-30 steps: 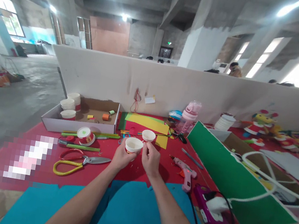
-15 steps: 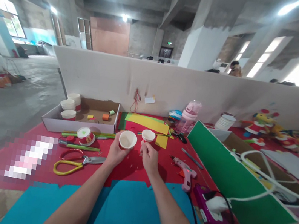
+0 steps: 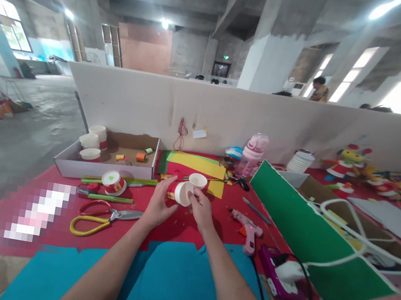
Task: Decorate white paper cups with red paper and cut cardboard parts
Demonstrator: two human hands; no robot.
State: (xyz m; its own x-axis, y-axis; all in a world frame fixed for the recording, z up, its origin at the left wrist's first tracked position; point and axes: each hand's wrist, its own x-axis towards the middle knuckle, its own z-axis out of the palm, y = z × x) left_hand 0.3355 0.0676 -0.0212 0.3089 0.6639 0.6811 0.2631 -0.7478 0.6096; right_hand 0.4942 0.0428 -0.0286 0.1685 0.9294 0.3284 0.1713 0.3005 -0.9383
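A red and white paper cup (image 3: 182, 193) lies tilted on its side between my hands, its mouth turned to the right. My left hand (image 3: 159, 203) is around its base end, thumb and fingers apart on either side of it. My right hand (image 3: 201, 210) pinches the cup's rim with thumb and fingertips. Just behind it a second white cup (image 3: 198, 180) stands upright on the red tabletop (image 3: 187, 227). Left of my hands, a cup with a white lid-like disc and a green spot (image 3: 113, 182) rests near green sticks.
Large yellow-handled scissors (image 3: 107, 221) lie at the left. A white box (image 3: 104, 171) holds cups and small rolls. To the right are a pink glue gun (image 3: 248, 230), a purple power strip (image 3: 281, 278) and a green board (image 3: 309, 235). A pink bottle (image 3: 253, 154) stands behind.
The cup in my left hand has turned from mouth-up onto its side, towards the right. My right hand has left the smaller cup behind and now touches the tilted cup's rim.
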